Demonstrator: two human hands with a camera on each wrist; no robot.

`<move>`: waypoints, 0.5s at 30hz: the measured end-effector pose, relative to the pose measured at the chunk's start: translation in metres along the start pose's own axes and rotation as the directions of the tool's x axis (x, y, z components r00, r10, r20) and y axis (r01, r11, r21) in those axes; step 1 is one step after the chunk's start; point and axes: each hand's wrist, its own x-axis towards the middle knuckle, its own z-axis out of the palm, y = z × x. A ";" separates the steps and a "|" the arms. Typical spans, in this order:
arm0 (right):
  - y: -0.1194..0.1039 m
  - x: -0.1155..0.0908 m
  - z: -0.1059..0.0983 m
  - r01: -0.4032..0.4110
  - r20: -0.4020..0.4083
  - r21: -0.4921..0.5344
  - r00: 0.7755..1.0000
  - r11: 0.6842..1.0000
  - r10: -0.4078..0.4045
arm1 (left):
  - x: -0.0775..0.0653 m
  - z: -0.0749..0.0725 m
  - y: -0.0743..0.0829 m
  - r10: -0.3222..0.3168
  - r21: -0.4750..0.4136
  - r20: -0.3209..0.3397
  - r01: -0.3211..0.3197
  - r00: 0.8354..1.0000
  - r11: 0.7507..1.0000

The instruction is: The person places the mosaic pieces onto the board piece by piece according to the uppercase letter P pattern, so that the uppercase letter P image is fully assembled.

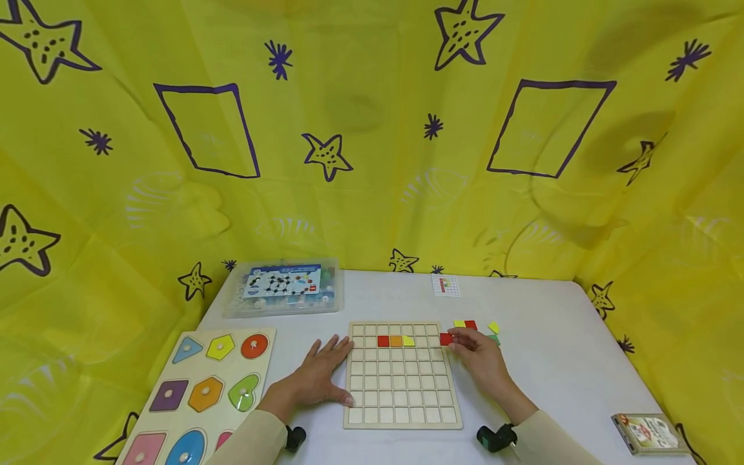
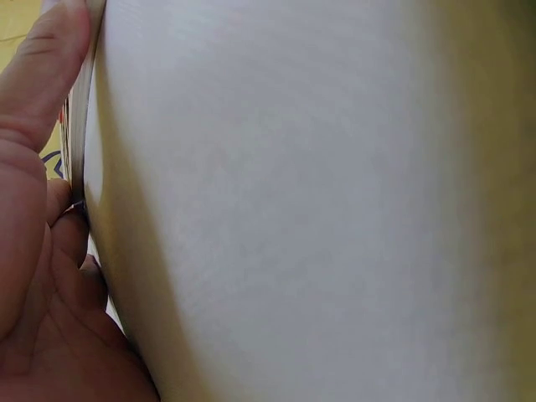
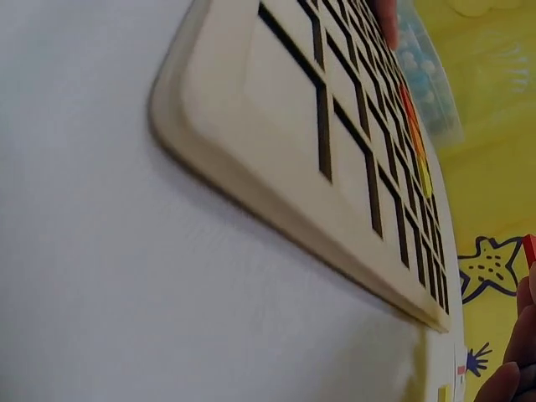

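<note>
A wooden grid board (image 1: 401,376) lies flat on the white table. Within one of its upper rows sit a red square tile (image 1: 383,341), an orange square tile (image 1: 396,341) and a yellow tile (image 1: 409,341) with a slanted corner. My left hand (image 1: 318,373) rests with fingers spread along the board's left edge, its thumb near the lower left. Between thumb and fingertips my right hand (image 1: 481,361) pinches another red tile (image 1: 445,339) at the board's right edge. The right wrist view shows the board's rim (image 3: 243,167) close up.
Several loose tiles (image 1: 469,325) lie beyond my right hand. A small pattern card (image 1: 445,285) is at the back. To the left are a shape puzzle board (image 1: 217,381) and a clear plastic box (image 1: 285,289). A small flat case (image 1: 650,434) lies at the right front.
</note>
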 end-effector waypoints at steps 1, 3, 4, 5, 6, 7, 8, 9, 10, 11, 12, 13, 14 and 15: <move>-0.002 0.001 0.003 -0.007 -0.002 0.010 1.000 1.000 0.007 | 0.000 0.000 0.000 0.001 -0.002 -0.001 -0.001 1.000 1.000; -0.006 0.002 0.008 -0.021 -0.013 0.020 1.000 1.000 0.021 | 0.000 -0.001 0.001 0.002 -0.003 -0.002 -0.003 1.000 1.000; -0.007 0.003 0.011 -0.027 -0.022 0.026 0.999 0.999 0.028 | 0.000 -0.001 0.002 0.002 -0.004 -0.002 -0.002 1.000 1.000; -0.009 0.003 0.014 -0.033 -0.032 0.027 0.999 0.999 0.034 | 0.000 -0.001 0.002 0.003 -0.005 -0.003 -0.003 1.000 1.000; -0.010 0.004 0.016 -0.039 -0.040 0.033 0.998 0.999 0.040 | 0.000 -0.001 0.003 0.002 -0.005 -0.003 -0.002 1.000 1.000; -0.011 0.004 0.019 -0.044 -0.050 0.038 0.998 0.998 0.046 | 0.000 -0.001 0.003 -0.003 -0.005 -0.002 0.003 1.000 1.000; -0.012 0.005 0.022 -0.048 -0.058 0.044 0.997 0.998 0.050 | 0.000 -0.001 0.003 -0.008 -0.003 0.000 0.008 1.000 1.000; -0.013 0.005 0.024 -0.051 -0.064 0.051 0.996 0.997 0.054 | 0.000 -0.001 0.003 -0.012 -0.002 0.002 0.012 1.000 1.000; -0.013 0.006 0.027 -0.053 -0.066 0.056 0.996 0.997 0.057 | 0.000 -0.001 0.003 -0.012 -0.003 0.000 0.012 1.000 1.000; -0.014 0.006 0.029 -0.053 -0.065 0.067 0.996 0.996 0.057 | -0.001 -0.001 0.004 -0.016 -0.001 0.001 0.016 1.000 1.000; -0.015 0.006 0.031 -0.053 -0.064 0.077 0.996 0.996 0.058 | 0.000 -0.001 0.003 -0.017 -0.002 0.002 0.017 1.000 1.000; -0.016 0.006 0.033 -0.053 -0.065 0.081 0.996 0.995 0.059 | 0.000 -0.001 0.003 -0.019 -0.004 0.003 0.019 1.000 1.000; -0.017 0.006 0.034 -0.053 -0.063 0.086 0.996 0.995 0.059 | 0.000 -0.001 0.003 -0.017 -0.006 0.002 0.017 1.000 1.000; -0.018 0.006 0.036 -0.054 -0.060 0.089 0.996 0.995 0.060 | 0.000 -0.001 0.003 -0.014 -0.009 0.000 0.014 1.000 1.000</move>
